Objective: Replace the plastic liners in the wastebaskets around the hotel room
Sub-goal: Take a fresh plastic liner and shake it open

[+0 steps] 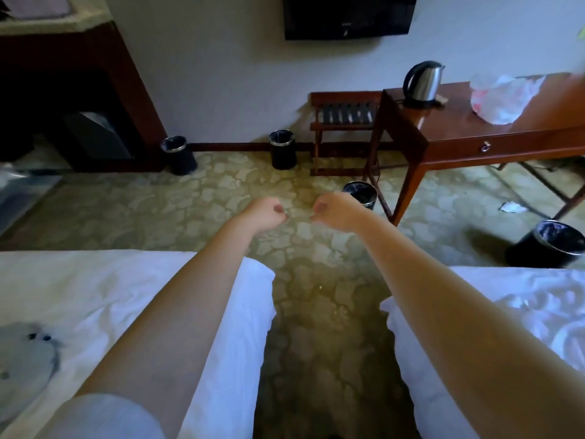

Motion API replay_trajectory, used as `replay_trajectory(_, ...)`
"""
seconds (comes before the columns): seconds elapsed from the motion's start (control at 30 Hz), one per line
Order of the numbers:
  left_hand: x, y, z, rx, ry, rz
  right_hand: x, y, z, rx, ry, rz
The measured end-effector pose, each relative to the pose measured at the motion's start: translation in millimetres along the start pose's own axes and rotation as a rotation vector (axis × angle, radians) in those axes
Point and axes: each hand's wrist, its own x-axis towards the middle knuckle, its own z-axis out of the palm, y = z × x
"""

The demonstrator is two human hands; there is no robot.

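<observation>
Four black wastebaskets stand on the carpet (126,210): first wastebasket (179,155) and second wastebasket (282,150) at its far edge by the wall, third wastebasket (361,194) at the desk (459,134) leg, fourth wastebasket (549,245) off my right bed (506,312) corner. My left hand (267,212) and right hand (335,210) are empty fists, close, not touching.

The carpet (221,198) is olive green with pale, blotchy leaf shapes. The wastebaskets (282,150) are black with silver rims. At upper right, the table (459,144) is reddish-brown and the kettle (424,80) silver and black. The beds (95,286) are white.
</observation>
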Motion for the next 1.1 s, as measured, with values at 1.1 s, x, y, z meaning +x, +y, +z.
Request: replay_trajectory(1.1, 693.5, -140.9, -250.2, -0.046, -0.006, -0.416, 821.5, -77.2, -187.6, -0.225, -0.494, -0.369)
